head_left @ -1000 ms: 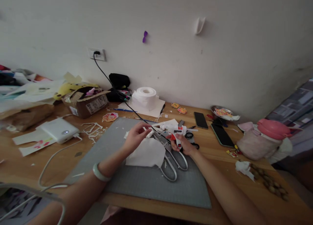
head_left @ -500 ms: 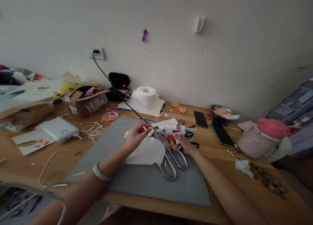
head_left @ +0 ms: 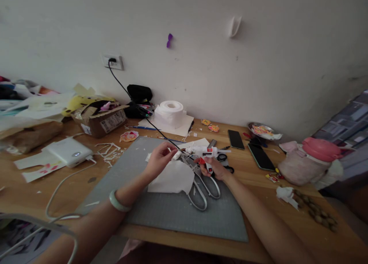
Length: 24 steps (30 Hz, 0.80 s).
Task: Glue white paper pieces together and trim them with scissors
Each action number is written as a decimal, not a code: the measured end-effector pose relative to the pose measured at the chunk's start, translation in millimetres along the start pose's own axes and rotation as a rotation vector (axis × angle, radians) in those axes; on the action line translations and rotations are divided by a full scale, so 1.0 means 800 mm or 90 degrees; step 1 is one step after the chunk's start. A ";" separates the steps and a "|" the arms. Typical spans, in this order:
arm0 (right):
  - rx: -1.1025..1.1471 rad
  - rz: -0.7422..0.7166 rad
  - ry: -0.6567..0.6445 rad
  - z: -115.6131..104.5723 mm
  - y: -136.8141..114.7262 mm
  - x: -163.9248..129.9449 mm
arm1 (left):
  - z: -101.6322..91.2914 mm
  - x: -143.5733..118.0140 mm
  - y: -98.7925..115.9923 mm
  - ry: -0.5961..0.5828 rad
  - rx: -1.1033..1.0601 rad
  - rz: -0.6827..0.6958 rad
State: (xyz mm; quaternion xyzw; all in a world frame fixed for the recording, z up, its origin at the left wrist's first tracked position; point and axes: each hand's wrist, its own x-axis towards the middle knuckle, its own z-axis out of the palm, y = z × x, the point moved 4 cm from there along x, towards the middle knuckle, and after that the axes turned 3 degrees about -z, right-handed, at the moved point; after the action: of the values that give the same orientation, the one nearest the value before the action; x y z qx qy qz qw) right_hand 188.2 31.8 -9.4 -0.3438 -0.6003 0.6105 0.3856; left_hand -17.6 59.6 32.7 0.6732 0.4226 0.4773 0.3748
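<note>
My right hand (head_left: 214, 169) grips a white glue gun (head_left: 202, 152) with a red trigger, its nozzle pointing left. My left hand (head_left: 159, 158) pinches a small white piece (head_left: 177, 155) right at the nozzle tip. Both hands hover over a grey cutting mat (head_left: 161, 206). A white paper sheet (head_left: 174, 177) lies on the mat under my left hand. Large metal scissors (head_left: 201, 187) lie beside the sheet, below the glue gun. The gun's black cord (head_left: 135, 103) runs back to a wall socket (head_left: 115, 62).
A toilet paper roll (head_left: 171, 112), a cardboard box (head_left: 100, 118) and a white power bank (head_left: 69, 151) sit at the back left. Two phones (head_left: 249, 149), a metal dish (head_left: 260, 130) and a pink-lidded bottle (head_left: 309, 162) stand on the right. Paper scraps litter the wooden table (head_left: 28, 191).
Almost nothing has changed; the glue gun and both hands have shifted very slightly, staying together at the nozzle tip.
</note>
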 end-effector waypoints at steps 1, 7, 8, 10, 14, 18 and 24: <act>0.002 0.004 0.003 0.000 0.001 0.000 | 0.000 0.000 0.001 -0.001 -0.003 -0.003; 0.005 0.009 0.004 -0.002 0.003 0.001 | -0.001 -0.004 0.005 -0.010 -0.026 -0.026; 0.006 0.008 0.003 -0.002 0.003 0.001 | -0.001 -0.004 0.005 -0.013 -0.026 -0.026; 0.004 0.004 -0.003 -0.002 0.004 0.001 | -0.001 -0.004 0.004 -0.014 -0.024 -0.024; -0.004 0.002 -0.001 -0.003 0.005 0.000 | 0.001 -0.003 0.000 -0.022 -0.019 -0.024; -0.002 0.005 0.000 -0.002 0.002 0.000 | 0.003 -0.003 0.000 -0.021 -0.013 -0.017; 0.002 0.008 -0.006 0.000 0.000 0.000 | 0.003 -0.003 -0.001 -0.021 0.004 -0.010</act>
State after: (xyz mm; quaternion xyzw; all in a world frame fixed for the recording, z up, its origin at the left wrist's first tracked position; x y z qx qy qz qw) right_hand 188.5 31.7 -9.4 -0.3441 -0.5990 0.6153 0.3797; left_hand -16.2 57.5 30.4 0.6789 0.4232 0.4616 0.3832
